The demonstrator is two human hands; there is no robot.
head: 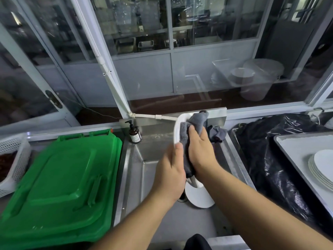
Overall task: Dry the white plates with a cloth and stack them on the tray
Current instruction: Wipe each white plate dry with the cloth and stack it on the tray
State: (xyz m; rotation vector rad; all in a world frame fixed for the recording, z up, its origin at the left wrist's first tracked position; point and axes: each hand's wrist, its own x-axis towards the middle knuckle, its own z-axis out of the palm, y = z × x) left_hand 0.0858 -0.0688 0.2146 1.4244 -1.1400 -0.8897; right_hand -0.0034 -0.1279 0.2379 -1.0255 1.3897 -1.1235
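Plate (177,130): white, being held on edge above the steel sink (137,170), with its rim facing the camera.
Left hand (171,170): gripping the plate's near edge, thumb lying on the rim.
Right hand (201,150): clutching a grey cloth (197,121) and pressing it against the plate's face.
Second plate (200,197): sitting down in the sink below the hands.
Stack of plates (322,168): resting on the tray (297,141) at the right.
Green lid (59,177): lying left of the sink.
Soap bottle (134,134): standing at the sink's back corner.

A commercial kitchen's washing-up area.
A steel sink (144,156) sat beside a green bin lid (59,179), stacked plates (320,168) on a tray (297,143), with metal pans (146,46) behind glass.
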